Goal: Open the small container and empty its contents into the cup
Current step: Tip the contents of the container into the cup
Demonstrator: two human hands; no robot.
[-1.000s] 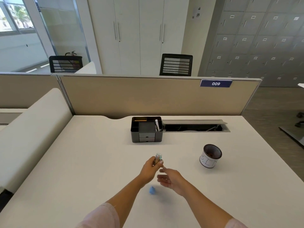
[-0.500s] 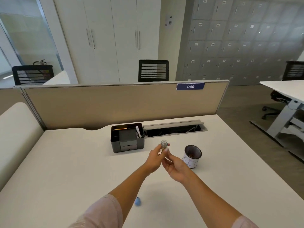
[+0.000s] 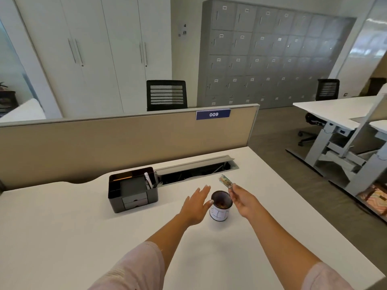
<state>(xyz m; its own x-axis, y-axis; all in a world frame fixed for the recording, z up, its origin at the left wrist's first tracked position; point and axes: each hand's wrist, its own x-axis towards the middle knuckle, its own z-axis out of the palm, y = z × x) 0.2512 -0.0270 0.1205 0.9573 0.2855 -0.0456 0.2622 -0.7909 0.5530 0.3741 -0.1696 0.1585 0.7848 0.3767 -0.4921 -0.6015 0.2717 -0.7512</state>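
- Broadly, the white desk [image 3: 83,237] is the biggest thing, and it carries all the work; the cup stands on its right half, within easy reach of both arms, which I think is why the person works there.
- Behind, against the beige divider [image 3: 125,143], a black desk organizer [image 3: 132,190] sits well apart from the cup, so it does not disturb the pouring.
- Next, the cup [image 3: 219,208] stands upright with its dark mouth open to the top. Something brownish seems to lie inside, but I cannot tell what it is.
- Then the left hand [image 3: 195,208] is spread open, fingers together and stretched, its thumb side just beside the cup wall. I judge that it comes there to steady the cup; whether it already touches, the picture does not show clearly.
- Smaller, the right hand [image 3: 244,200] pinches the small container [image 3: 225,182] between thumb and fingertips by its lower end.
- Last, this container is held in the air just above and behind the cup's rim, tilted away from the person. I suppose this position prepares the tipping, but the container is blurred, and I cannot say if it is open.
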